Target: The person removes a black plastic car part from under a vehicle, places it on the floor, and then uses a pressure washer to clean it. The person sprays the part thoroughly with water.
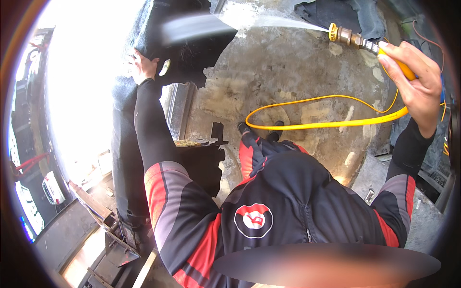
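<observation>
My right hand (417,79) is closed around the yellow hose (324,126) just behind its fittings. From the yellow-tipped brass spray nozzle (344,35), a white water jet (288,24) shoots left onto a large black molded carpet or liner (194,46). This sheet has ragged edges and a small cutout, and hangs over a long raised support. My left hand (144,68) grips the sheet beside the cutout, thumb towards the hole; the fingertips are washed out by glare. Lower down, another dark part of sheet (200,165) shows under my left arm.
Stained concrete floor (288,72) lies under my feet, with the hose looping across it close to my shoes (275,131). More dark sheets (331,16) lie at the far right. A metal bracket (120,248) and wooden strips stand at lower left. A white vehicle (53,188) is visible beyond.
</observation>
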